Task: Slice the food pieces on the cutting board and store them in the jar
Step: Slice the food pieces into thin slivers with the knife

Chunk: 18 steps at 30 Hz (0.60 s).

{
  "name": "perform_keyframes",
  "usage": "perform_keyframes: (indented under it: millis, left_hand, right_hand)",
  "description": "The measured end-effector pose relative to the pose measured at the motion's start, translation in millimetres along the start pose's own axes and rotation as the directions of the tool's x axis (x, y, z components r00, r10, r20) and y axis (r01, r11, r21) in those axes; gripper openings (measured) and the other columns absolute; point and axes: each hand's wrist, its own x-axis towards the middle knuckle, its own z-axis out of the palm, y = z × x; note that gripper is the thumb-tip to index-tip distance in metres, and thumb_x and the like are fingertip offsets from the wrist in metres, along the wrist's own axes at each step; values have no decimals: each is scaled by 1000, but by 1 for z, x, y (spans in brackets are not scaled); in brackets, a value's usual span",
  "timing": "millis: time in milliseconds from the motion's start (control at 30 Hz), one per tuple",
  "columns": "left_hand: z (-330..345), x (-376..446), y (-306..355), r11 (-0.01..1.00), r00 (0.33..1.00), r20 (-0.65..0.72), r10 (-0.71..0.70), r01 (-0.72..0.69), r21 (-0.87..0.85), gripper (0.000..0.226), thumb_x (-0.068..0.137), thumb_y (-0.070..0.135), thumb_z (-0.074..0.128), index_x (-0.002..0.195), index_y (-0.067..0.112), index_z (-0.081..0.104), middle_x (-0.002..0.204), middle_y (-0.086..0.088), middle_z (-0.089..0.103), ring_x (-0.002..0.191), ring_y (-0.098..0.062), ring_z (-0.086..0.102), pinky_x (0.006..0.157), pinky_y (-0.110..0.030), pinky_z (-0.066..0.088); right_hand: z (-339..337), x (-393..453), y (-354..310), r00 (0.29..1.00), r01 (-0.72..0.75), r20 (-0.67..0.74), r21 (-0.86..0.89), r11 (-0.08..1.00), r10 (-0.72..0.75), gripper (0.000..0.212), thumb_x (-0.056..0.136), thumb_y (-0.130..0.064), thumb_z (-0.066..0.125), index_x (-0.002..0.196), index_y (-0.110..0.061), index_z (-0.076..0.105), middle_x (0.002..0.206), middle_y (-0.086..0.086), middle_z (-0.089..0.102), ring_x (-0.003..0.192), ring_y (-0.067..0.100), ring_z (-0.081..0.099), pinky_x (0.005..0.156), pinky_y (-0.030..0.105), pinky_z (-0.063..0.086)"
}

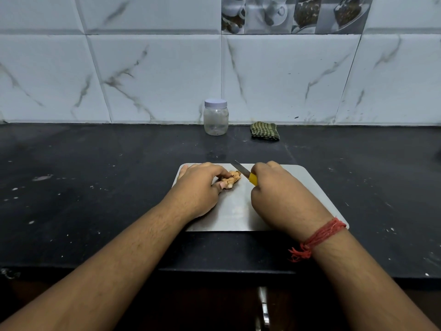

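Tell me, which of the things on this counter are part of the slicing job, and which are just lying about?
Part of the job:
ginger piece, held by the left hand
knife, gripped by the right hand
cutting board
jar, lid on, by the wall

Lying about:
folded striped cloth beside the jar

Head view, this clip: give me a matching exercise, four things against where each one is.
Things:
1. jar
2. ginger piece
3. knife
4. striped cloth

Places:
A. gripped in the right hand
B. by the wall, lid on
C. folded, right of the jar
D. on the cutting board, under the left hand

Pairs: 1-B, 2-D, 3-A, 4-C
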Motion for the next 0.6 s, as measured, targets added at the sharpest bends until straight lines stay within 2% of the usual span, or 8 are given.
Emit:
perform_keyframes:
  millis: [167,333,467,600]
  left_hand:
    - [2,-1,2,1000,999,-48,8,-10,-25,16,92,46,65,105,37,68,108,20,57,111,-10,49,112,-41,30]
    - [3,-1,6,999,999,-28,34,-34,13,14,95,43,62,102,32,63,135,15,53,129,-9,42,122,-44,14]
    - [5,-1,4,998,999,35,21,-19,-53,13,98,44,57,103,32,60,113,20,64,103,-1,51,121,-45,17]
    - [5,0,4,999,999,29,22,-21,-46,14,98,43,57,105,31,60,112,18,62,98,0,47,119,-45,22]
  right_hand:
    - [2,-7,3,1000,0,-11,-3,1000,0,15,84,-3,39,90,-16,43,95,1,41,69,17,49,50,26,33]
    - [3,-12,2,1000,-5,-10,1,1000,5,17,85,-4,39,93,-18,44,93,0,40,71,16,50,56,29,40]
    - [2,-16,-1,1000,6,-8,-10,1000,-6,14,84,-4,40,89,-18,42,92,-1,39,68,14,49,50,26,36]
    - [1,-16,-4,1000,7,-4,-21,1000,-7,13,85,-4,40,89,-17,42,93,0,39,67,14,48,49,25,34]
